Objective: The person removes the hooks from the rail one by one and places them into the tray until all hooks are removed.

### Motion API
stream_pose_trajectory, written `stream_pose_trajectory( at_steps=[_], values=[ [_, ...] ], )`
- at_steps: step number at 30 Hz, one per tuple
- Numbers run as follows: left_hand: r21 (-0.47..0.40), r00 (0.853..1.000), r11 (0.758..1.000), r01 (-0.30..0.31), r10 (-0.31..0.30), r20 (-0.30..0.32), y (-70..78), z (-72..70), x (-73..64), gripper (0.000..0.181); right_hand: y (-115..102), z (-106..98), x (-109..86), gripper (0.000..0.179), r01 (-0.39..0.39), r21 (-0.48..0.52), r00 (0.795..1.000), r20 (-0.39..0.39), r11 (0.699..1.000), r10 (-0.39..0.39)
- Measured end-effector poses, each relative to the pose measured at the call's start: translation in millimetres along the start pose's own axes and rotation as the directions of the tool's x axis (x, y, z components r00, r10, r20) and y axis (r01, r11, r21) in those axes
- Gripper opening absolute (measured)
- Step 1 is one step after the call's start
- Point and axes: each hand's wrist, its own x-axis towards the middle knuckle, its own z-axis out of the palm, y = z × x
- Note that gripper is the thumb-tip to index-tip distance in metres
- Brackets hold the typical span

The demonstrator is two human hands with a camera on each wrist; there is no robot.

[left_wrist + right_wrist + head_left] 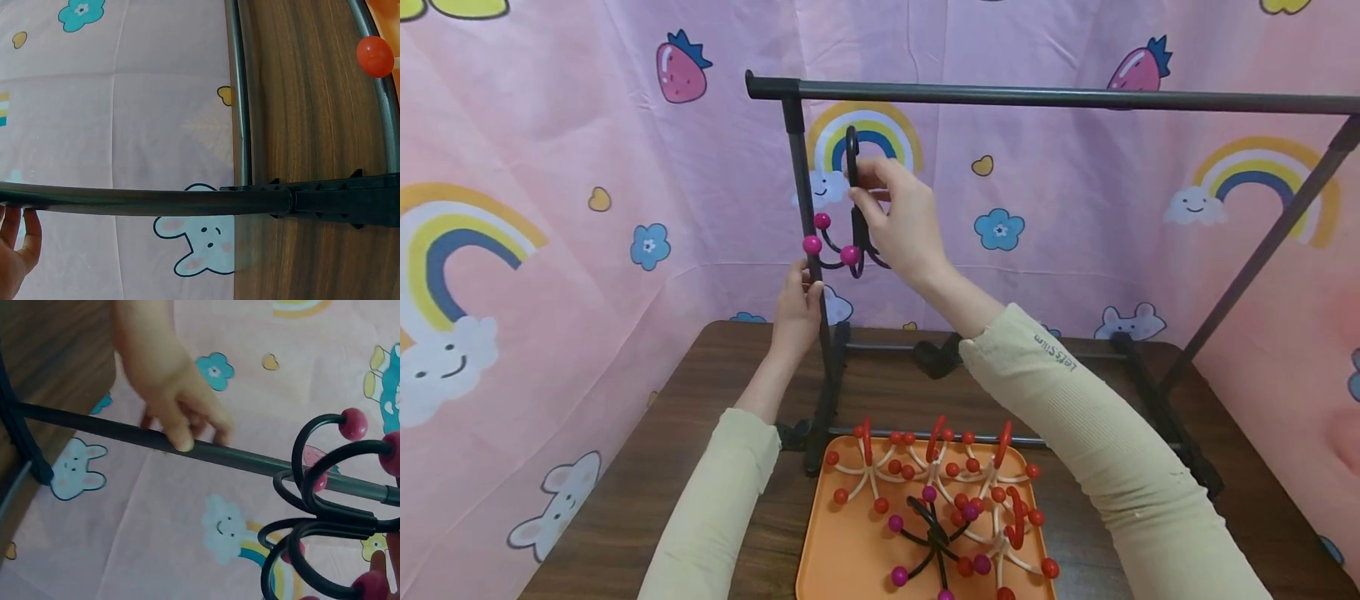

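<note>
My right hand (pixel 904 218) pinches the stem of a black claw hook (pixel 858 225) with pink ball tips, below its curved top. The hook is upright, under the top bar and beside the left post (pixel 801 171) of a dark metal rack. In the right wrist view its curved arms (pixel 322 465) overlap the post, and only a bit of my right fingers (pixel 378 565) shows at the edge. Lower on the same post, my left hand (pixel 796 310) holds it lightly with thumb and fingertips. The left wrist view shows those fingertips (pixel 31 234) at the post's edge.
The rack's top bar (pixel 1000 93) spans above the wooden table (pixel 700 467). An orange tray (pixel 842 558) near the front holds several white claw hooks with red tips and a black one (pixel 934 533) with magenta tips. A patterned cloth (pixel 715 167) hangs behind.
</note>
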Motion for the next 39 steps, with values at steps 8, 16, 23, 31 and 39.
stream_pose_trajectory(
  at_steps=[8,16,23,31,39],
  values=[
    [0.006,1.000,1.000,-0.015,0.015,-0.018,-0.9,-0.9,0.3,0.027,5.6,2.8,-29.0,0.022,0.005,0.047,1.000,0.030,0.999,-0.006],
    [-0.099,1.000,0.995,0.000,0.002,0.017,-1.2,-4.8,-0.8,0.032,5.1,5.3,-69.2,0.022,-0.036,0.130,0.997,0.073,0.991,0.027],
    [-0.029,0.999,0.999,0.026,-0.025,0.030,0.6,-2.7,-1.7,0.033,11.3,7.3,-102.8,0.020,-0.114,0.218,0.992,0.072,0.969,0.100],
    [-0.030,1.000,0.999,0.015,-0.015,0.017,-0.2,-1.3,-1.2,0.033,10.0,8.7,-134.1,0.018,-0.120,0.266,0.992,0.077,0.956,0.103],
    [-0.041,1.000,0.999,0.010,-0.010,0.015,-2.5,0.2,-1.0,0.032,4.2,10.7,-166.4,0.020,-0.167,0.284,0.984,0.116,0.944,0.139]
  ],
)
